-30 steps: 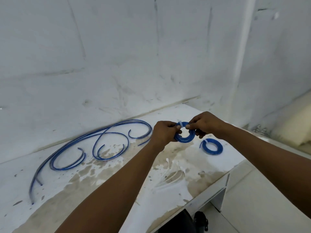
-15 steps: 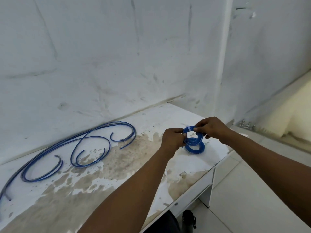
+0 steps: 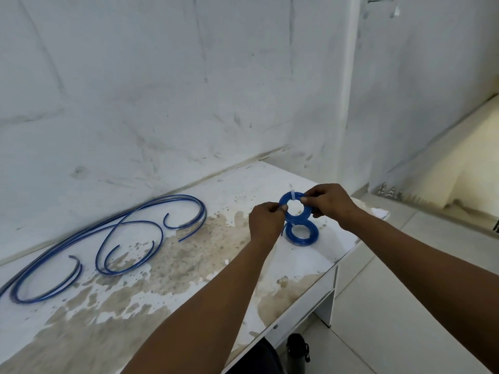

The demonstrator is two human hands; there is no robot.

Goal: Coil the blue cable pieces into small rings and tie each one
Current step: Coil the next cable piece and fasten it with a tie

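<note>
I hold a small blue cable ring (image 3: pixel 297 215) in the air between both hands, with a white tie (image 3: pixel 292 194) on its top edge. My left hand (image 3: pixel 266 221) pinches the ring's left side and my right hand (image 3: pixel 328 201) pinches its right side. Just below it a second coiled blue ring (image 3: pixel 302 234) lies flat on the white table (image 3: pixel 189 265). Several loose, curved blue cable pieces (image 3: pixel 113 233) lie spread on the table's left part near the wall.
The table's surface is stained brown and its front edge (image 3: pixel 310 290) runs diagonally at the right. A white wall stands behind it. A dark bottle (image 3: pixel 296 352) stands on the tiled floor below the edge.
The view has shifted right, so the loose cables sit further left in frame. The held ring now hangs right over the ring on the table; both hands keep their grip.
</note>
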